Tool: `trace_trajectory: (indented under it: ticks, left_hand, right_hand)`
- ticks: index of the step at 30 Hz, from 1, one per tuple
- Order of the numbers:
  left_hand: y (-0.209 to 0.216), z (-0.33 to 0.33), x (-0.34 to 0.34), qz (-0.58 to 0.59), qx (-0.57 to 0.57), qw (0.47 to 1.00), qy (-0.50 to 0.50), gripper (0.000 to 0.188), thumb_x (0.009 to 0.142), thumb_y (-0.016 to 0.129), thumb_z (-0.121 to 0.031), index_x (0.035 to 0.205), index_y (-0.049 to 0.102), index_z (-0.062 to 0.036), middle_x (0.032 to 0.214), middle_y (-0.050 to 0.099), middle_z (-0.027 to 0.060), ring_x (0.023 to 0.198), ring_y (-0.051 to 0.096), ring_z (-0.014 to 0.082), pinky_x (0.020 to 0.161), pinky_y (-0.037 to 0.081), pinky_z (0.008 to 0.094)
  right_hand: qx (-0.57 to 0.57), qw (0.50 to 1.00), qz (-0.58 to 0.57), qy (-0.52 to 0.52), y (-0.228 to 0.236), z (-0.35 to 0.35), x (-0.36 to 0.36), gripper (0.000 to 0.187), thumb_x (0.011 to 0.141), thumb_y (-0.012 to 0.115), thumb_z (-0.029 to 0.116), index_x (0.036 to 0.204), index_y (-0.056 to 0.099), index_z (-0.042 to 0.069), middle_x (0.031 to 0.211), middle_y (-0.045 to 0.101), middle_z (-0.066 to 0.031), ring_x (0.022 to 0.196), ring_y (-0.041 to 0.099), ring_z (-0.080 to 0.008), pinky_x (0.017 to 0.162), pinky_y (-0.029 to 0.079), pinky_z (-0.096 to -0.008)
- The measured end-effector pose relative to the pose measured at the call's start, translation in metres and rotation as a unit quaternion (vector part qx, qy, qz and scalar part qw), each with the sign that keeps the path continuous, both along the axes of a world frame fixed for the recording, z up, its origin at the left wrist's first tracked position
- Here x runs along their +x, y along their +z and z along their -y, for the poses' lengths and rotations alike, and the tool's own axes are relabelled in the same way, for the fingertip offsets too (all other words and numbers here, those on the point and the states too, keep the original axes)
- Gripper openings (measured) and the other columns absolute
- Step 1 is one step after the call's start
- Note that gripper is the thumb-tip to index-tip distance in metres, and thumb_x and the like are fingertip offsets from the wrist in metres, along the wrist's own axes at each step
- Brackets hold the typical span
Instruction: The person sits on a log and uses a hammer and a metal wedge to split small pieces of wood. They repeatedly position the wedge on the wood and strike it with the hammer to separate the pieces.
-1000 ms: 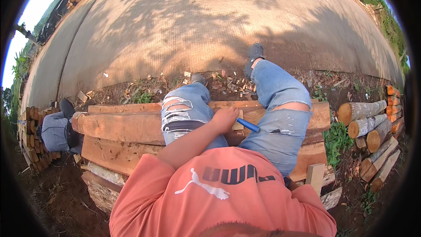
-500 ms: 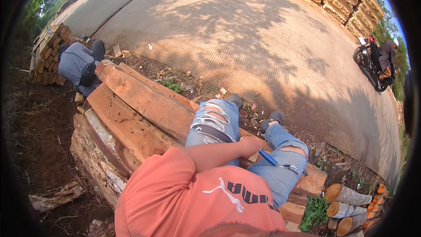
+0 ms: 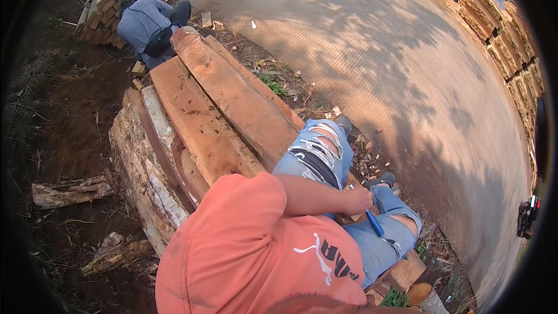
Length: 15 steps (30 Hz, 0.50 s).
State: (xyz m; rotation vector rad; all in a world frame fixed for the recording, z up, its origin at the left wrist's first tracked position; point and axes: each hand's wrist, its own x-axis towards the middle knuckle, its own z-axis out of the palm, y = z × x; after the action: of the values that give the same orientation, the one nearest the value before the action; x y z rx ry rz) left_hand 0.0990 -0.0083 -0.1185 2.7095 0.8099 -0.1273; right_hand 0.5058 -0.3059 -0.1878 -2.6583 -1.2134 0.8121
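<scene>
I sit on a stack of rough reddish planks (image 3: 226, 99) in an orange shirt and torn blue jeans (image 3: 317, 157). My left hand (image 3: 357, 200) rests in my lap between my knees, its fingers closed. A blue-handled tool (image 3: 375, 224) sticks out from under it toward my right leg. A pale bit of wood shows at the hand, partly hidden. My right hand is out of sight behind my shirt.
Another person in a grey-blue top (image 3: 148, 23) crouches at the planks' far end beside stacked wood (image 3: 107, 6). A paved road (image 3: 395, 52) runs ahead, with timber stacks (image 3: 511, 40) along its far side. Wood chips (image 3: 363, 157) lie by my feet. A motorbike (image 3: 526, 215) stands at right.
My head has turned left, so the plank stack and the crouching person swing further into view. My left hand stays in my lap on the blue-handled tool.
</scene>
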Motion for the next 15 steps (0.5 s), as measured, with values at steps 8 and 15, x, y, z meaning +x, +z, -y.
trace_trajectory:
  ticks: [8,15]
  left_hand:
    - [-0.044,0.002,0.011,0.022,0.005,0.998,0.051,0.035,0.086,0.077,-0.021,0.116,0.074,-0.0028,0.115,0.069,0.0169,0.104,0.071,0.0332,0.082,0.059,0.0439]
    - [-0.006,-0.015,-0.010,0.105,-0.102,0.987,0.066,0.069,0.070,0.093,-0.034,0.122,0.068,0.0028,0.124,0.065,0.0233,0.117,0.066,0.0398,0.098,0.057,0.0475]
  right_hand:
    - [-0.001,0.997,-0.042,-0.072,-0.007,0.036,-0.014,0.055,0.097,0.070,0.037,0.135,0.058,0.000,0.126,0.070,-0.0247,0.119,0.068,-0.0381,0.100,0.054,-0.0468]
    - [0.202,0.946,-0.132,-0.216,-0.058,0.051,-0.020,0.054,0.090,0.081,0.023,0.123,0.050,-0.006,0.118,0.065,-0.0211,0.107,0.065,-0.0286,0.091,0.053,-0.0434]
